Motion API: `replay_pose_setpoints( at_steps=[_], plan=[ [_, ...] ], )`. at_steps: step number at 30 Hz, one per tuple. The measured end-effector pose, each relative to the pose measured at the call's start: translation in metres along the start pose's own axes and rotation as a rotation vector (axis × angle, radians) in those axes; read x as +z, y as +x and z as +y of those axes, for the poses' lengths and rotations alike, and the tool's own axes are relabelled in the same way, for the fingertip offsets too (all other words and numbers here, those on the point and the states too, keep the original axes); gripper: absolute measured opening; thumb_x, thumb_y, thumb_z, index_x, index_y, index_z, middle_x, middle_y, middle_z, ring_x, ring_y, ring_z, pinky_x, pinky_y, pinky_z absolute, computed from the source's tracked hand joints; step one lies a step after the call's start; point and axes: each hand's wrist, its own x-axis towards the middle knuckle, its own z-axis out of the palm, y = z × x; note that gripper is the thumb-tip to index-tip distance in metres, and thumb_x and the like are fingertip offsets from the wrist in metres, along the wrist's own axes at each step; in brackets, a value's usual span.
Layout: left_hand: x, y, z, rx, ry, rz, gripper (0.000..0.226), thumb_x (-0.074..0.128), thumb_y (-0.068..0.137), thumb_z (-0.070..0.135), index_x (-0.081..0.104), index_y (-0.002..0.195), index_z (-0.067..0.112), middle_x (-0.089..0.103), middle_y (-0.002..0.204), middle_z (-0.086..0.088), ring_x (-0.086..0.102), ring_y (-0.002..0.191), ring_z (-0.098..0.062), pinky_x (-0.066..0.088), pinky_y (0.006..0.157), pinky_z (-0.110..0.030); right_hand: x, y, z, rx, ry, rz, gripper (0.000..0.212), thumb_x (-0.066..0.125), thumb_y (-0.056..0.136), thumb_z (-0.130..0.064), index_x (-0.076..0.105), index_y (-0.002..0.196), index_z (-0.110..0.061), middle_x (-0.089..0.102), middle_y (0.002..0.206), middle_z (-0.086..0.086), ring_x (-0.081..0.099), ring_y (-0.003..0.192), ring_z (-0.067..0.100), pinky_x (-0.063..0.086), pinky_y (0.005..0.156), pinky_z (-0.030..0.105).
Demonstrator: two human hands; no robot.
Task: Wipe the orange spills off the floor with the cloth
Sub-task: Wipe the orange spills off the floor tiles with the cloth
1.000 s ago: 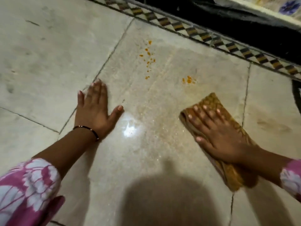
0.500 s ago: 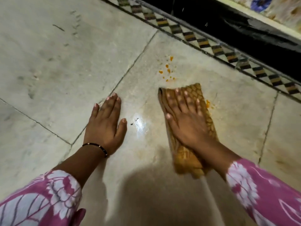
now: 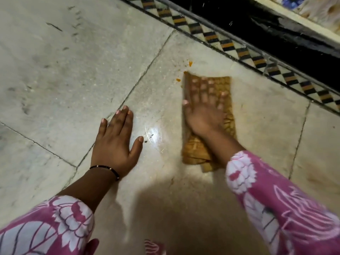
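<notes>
- The floor is made of big pale stone tiles with thin dark lines between them.
- A folded yellow-brown cloth lies flat on one tile.
- The right hand lies flat on the cloth, blurred.
- The left hand lies flat on the bare floor beside it.
- Small orange spills sit just past the cloth's far corner.
- A checked border strip runs along the far edge.

1. Pale marble floor slabs are filling the frame, dark joints crossing diagonally.
2. A checkered tile border is running toward the upper right.
3. Light is glaring at centre.
</notes>
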Motion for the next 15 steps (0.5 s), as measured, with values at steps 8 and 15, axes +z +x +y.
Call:
replay_pose_setpoints(
  at_steps=[8, 15],
  plan=[
    [-0.003, 0.0, 0.0, 0.005, -0.032, 0.003, 0.067, 0.024, 0.091, 0.049, 0.017, 0.15, 0.016, 0.01, 0.158, 0.0, 0.009, 0.145, -0.014, -0.001, 0.118, -0.036, 0.008, -0.093, 0.063, -0.297, -0.089, -0.047, 0.068, 0.011, 0.091, -0.053, -0.002, 0.152, -0.025, -0.007, 0.159, -0.003, -0.006, 0.146, 0.016, -0.007, 0.116, 0.04],
    [0.0, 0.0, -0.001, 0.016, -0.032, 0.018, 0.068, 0.02, 0.093, 0.052, 0.016, 0.15, 0.016, 0.01, 0.158, 0.0, 0.007, 0.145, -0.012, 0.001, 0.118, -0.037, -0.021, 0.058, 0.061, 0.106, 0.023, 0.056, 0.065, 0.014, 0.097, -0.05, -0.011, 0.15, -0.022, -0.014, 0.159, 0.004, -0.014, 0.145, 0.021, -0.009, 0.116, 0.049]
  ],
)
